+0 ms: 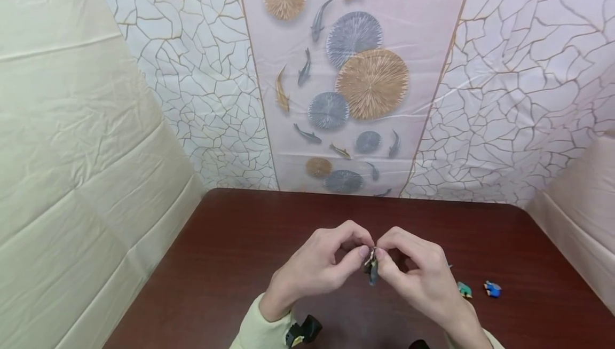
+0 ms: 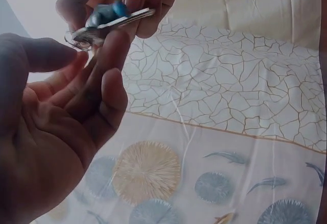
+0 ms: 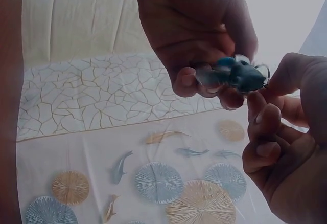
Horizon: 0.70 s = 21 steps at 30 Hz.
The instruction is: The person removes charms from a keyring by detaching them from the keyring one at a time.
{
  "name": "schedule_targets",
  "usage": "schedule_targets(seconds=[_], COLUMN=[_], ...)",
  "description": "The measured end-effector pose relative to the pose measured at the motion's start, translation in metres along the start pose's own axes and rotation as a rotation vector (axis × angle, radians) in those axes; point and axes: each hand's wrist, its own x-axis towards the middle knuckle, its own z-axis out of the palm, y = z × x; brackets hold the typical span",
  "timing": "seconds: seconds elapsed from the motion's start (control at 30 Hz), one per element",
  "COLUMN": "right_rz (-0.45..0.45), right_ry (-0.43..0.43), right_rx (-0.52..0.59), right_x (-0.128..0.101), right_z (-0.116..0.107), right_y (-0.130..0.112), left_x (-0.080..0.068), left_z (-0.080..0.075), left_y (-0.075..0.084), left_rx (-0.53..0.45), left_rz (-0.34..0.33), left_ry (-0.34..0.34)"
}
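Nearest the head camera, a pale sleeve [image 1: 254, 333] and a small black clip [image 1: 304, 332] sit at the bottom edge, just below the left hand [image 1: 317, 266]. That hand and the right hand [image 1: 418, 279] meet above the dark red surface [image 1: 230, 253], and between their fingertips hangs a key [image 1: 372, 269] with a blue head and a small metal ring at the top.

The right hand's grip is a pinch: thumb and curled fingers close on the key's blue head, plain in the left wrist view [image 2: 110, 17] and the right wrist view [image 3: 237, 74]. The left hand's thumb and forefinger press together at the ring [image 2: 76, 37], at the end of the key nearer the left hand; its other fingers are loosely curled beneath.

In the head view the key's long axis runs nearly straight down from the ring, with the blade pointing at the surface. The ring sits just left of the right hand's grip, so the left hand is the nearer one to it.

To the right of the key, apart from both hands, a green piece [image 1: 464, 289] and a blue piece [image 1: 492, 288] lie on the surface.
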Motion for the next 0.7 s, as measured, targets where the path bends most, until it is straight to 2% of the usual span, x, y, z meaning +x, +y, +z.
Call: schedule_targets(seconds=[0.2, 0.5, 0.7], right_rz=[0.01, -0.012, -0.023], right_ry=[0.012, 0.017, 0.012], right_rx=[0.01, 0.038, 0.07], right_x=[-0.001, 0.002, 0.0], right_z=[-0.001, -0.002, -0.004], right_y=[-0.001, -0.005, -0.003], left_x=[0.0, -0.001, 0.005], left_z=[0.0, 0.0, -0.007], left_y=[0.0, -0.003, 0.012], left_rx=[-0.079, -0.145, -0.162], left_rz=[0.027, 0.052, 0.086], left_ry=[-0.013, -0.012, -0.016])
